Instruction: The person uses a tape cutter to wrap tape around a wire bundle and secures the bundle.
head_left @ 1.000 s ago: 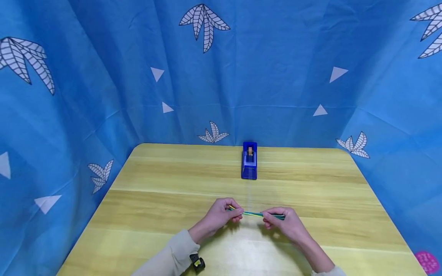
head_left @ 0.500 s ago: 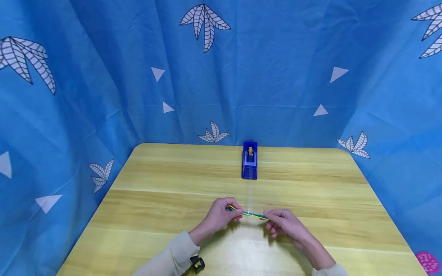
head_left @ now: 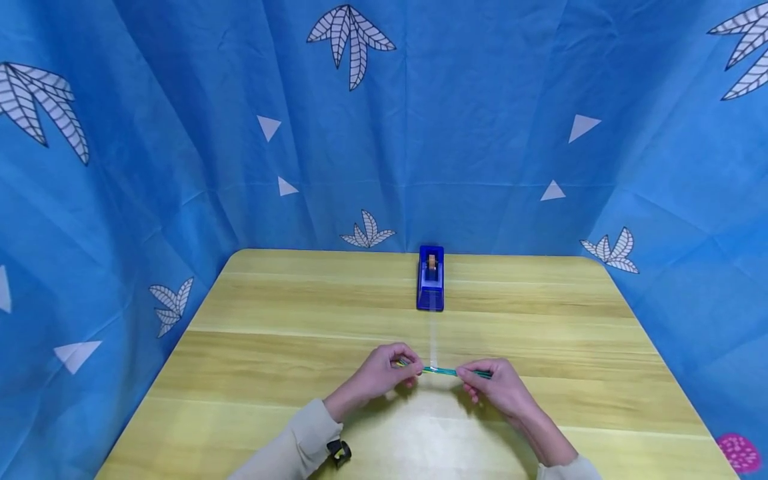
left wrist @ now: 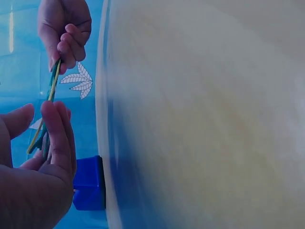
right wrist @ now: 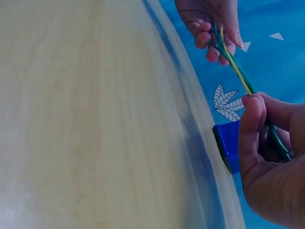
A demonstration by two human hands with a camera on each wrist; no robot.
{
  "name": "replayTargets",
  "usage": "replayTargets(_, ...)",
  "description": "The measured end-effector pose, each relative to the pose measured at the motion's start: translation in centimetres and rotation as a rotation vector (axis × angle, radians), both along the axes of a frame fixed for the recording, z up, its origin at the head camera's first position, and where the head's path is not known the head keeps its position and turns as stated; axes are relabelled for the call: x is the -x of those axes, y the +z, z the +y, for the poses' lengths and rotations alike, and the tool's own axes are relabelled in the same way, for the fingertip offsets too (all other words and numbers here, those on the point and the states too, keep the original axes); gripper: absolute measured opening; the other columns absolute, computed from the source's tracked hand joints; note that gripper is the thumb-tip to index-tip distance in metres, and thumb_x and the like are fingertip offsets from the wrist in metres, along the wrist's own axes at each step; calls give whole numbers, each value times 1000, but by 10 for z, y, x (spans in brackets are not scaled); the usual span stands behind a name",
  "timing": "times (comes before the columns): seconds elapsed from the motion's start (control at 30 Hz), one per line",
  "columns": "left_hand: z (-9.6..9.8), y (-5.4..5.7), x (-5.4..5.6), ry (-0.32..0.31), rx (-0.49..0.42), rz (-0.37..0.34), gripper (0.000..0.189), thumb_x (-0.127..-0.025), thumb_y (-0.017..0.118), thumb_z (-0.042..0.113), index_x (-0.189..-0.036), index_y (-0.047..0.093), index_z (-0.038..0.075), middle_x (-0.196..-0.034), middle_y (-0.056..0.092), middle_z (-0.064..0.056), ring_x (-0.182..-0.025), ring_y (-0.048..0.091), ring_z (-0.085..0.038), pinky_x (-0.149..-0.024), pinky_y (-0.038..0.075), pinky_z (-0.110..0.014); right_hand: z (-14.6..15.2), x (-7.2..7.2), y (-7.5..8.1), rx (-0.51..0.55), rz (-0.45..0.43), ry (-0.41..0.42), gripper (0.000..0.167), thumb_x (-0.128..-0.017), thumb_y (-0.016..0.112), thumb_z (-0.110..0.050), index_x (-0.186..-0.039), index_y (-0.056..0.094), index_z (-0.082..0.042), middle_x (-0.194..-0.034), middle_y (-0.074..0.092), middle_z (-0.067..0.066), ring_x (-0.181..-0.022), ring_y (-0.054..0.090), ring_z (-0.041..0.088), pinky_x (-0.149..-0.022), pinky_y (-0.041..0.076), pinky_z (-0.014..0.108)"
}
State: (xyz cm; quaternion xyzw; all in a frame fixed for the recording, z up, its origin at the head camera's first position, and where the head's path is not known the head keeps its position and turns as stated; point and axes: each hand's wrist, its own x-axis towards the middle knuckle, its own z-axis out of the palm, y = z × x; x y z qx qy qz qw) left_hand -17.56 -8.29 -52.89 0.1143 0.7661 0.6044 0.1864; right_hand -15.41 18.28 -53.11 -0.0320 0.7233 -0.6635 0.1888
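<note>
Within a blue curtain [head_left: 492, 87], over a wood-grain table [head_left: 270, 307], holding up with left hand [head_left: 381, 372] and right hand [head_left: 495, 387] a slim bunch of wires [head_left: 444, 371].
Facing a blue tape dispenser [head_left: 430, 299] near the far edge, pinching the wires between thumb and fingers on both sides, with a short span bare between. Probably light and bendy, slightly slick, hardly fragile, and apt to roll or splay; best taken with fingertips toward either end, keeping the middle free. Looks thin and smooth, mostly green with some yellow, nearly straight, with ends spread apart beside the left hand. Touching, it seems, a clear strip of tape [head_left: 433, 337] running back to the dispenser.
</note>
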Motion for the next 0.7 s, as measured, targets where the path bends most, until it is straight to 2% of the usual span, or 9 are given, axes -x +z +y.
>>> replayTargets(0.13, 0, -2, 3, 9, -37, -44, 19, -100, 70, 21, -109, 70, 5, -94, 74, -9, -77, 70, -18, -73, 62, -28, -2, 0, 0, -52, 71, -28, 31, -98, 72, -15, -112, 72, 12, -75, 69, 6, -61, 61, 10, -52, 51, 21)
replayTargets(0.3, 1, -8, 4, -7, -120, -142, 22, -103, 65, 21, -108, 66, 0, -84, 70, -6, -70, 65, -11, -70, 59, -23, -4, 0, -3, -182, 248, -21, 21, -96, 74, -15, -104, 78, 4, -78, 72, 15, -63, 67, 15, -53, 57, 25)
replayTargets(0.37, 1, -9, 4, -8, -150, -158, 19, -103, 65, 18, -107, 65, -1, -82, 69, -4, -69, 64, -11, -68, 58, -22, -4, 0, -4, -212, 294, -17, 18, -96, 74, -14, -102, 79, 2, -78, 71, 16, -63, 68, 16, -54, 58, 27)
replayTargets(0.5, 2, -10, 4, 16, -193, -157, 9, -101, 66, 8, -100, 64, -1, -79, 68, -2, -67, 63, -10, -67, 56, -19, -4, 0, -4, -218, 306, -13, 18, -96, 74, -14, -101, 79, 2, -78, 71, 16, -63, 67, 15, -54, 58, 27)
replayTargets(0.7, 3, -9, 3, 70, -189, -122, 5, -98, 67, 2, -96, 65, -1, -78, 69, -2, -67, 64, -10, -66, 57, -19, -7, 0, -3, -191, 229, -5, 26, -98, 72, -18, -108, 76, 5, -80, 72, 15, -64, 67, 14, -54, 58, 27)
